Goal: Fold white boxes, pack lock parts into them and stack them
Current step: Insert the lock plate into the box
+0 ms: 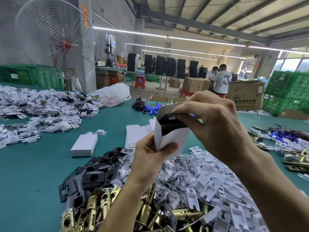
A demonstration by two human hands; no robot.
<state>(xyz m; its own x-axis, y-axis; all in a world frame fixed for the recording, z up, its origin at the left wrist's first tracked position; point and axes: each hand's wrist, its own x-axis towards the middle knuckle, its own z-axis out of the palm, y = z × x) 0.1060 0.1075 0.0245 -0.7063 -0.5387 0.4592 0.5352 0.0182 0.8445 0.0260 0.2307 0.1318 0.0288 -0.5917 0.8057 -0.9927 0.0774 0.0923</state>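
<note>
My left hand grips the lower end of an upright white box held above the table. The box's top is open and a black lock part sticks out of it. My right hand pinches that black part at the box's mouth. A closed white box lies on the green table to the left. Flat unfolded white boxes lie behind my left hand. Below my hands are piles of black plates, brass latches and white inserts.
A big heap of bagged white parts covers the far left. Blue batteries with wires and a white plastic bag lie at the far edge. More brass latches sit at right. A large fan, green crates, cartons and people stand beyond.
</note>
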